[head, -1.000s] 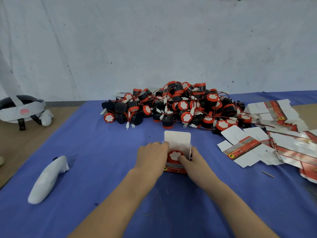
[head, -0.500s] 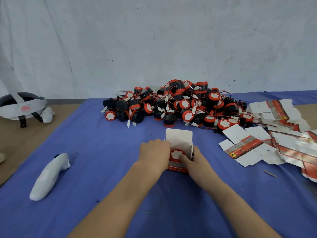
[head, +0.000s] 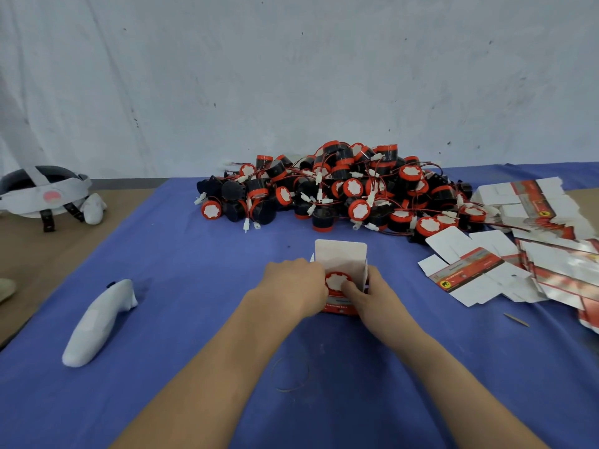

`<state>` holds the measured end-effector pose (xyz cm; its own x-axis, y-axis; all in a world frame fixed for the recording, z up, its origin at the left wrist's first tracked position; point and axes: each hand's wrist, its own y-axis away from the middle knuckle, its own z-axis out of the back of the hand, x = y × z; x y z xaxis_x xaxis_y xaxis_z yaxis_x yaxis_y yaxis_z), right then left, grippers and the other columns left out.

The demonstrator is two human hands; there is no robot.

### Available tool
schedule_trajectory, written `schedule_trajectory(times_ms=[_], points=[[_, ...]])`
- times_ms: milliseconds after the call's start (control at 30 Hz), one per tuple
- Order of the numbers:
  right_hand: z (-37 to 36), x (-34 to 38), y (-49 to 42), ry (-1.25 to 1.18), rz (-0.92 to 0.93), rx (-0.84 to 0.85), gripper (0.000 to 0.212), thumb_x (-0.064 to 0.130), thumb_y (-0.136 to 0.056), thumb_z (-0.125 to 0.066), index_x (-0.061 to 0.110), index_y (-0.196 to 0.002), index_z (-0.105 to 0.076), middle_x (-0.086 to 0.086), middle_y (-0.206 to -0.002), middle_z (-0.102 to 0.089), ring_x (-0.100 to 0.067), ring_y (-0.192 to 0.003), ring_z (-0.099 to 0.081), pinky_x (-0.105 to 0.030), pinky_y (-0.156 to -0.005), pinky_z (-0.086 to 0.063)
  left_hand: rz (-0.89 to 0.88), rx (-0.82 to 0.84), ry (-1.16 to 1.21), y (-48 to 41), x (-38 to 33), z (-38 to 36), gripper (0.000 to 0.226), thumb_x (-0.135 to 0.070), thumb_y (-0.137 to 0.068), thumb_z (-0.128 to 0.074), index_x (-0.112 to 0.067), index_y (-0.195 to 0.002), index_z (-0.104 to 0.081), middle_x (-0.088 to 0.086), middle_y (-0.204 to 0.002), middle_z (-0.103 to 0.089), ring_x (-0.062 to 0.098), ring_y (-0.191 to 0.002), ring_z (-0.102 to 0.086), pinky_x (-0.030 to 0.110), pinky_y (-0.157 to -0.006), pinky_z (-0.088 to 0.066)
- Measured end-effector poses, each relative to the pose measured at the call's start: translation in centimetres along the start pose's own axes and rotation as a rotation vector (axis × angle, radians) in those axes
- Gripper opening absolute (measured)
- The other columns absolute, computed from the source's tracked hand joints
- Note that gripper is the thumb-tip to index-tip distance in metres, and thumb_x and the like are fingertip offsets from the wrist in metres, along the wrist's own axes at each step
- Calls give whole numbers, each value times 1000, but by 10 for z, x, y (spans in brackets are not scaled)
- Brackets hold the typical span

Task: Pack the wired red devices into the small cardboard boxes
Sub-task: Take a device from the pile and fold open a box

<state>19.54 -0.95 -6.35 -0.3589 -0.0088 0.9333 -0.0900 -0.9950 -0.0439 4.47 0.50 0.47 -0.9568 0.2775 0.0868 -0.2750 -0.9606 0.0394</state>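
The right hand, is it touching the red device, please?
Touching. In the head view the right hand presses directly onto the red device, no gap.

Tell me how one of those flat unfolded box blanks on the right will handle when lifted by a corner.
The flat box blank looks like thin card with scored flaps, so it will probably droop and bend at the folds. It is likely very light. The blanks overlap loosely in a pile, so neighbours may slide along.

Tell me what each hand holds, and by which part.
The left hand grips the small cardboard box by its left side; the right hand holds its right side, thumb pressing the red device inside.
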Motion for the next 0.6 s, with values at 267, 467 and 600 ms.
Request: schedule_trajectory(times_ms=[267,467,600], points=[[2,-1,1,-4,-10,-2,18,39,-102,-54,38,-116,-44,22,-106,-58,3,-94,-58,-6,-57,-44,-14,34,19,4,9,10,25,-21,-98,-38,-19,-109,-61,1,-93,-57,21,-79,-55,30,-59,-32],[0,0,1,4,-11,-13,18,39,-101,-55,37,-115,-44,19,-107,-60,4,-92,-58,-8,-57,-43,2,123,29,10,-8,-1,7,-15,-99,-41,-15,-92,-41,0,-77,-37,18,-65,-40,32,-61,-31],[3,-1,2,0,-15,-9,20,41,-101,-55,37,-117,-45,16,-113,-60,3,-96,-57,-10,-64,-41,-42,158,202,6,4,5,21,-15,-99,-37,-11,-96,-58,4,-92,-58,24,-80,-56,36,-66,-46]])
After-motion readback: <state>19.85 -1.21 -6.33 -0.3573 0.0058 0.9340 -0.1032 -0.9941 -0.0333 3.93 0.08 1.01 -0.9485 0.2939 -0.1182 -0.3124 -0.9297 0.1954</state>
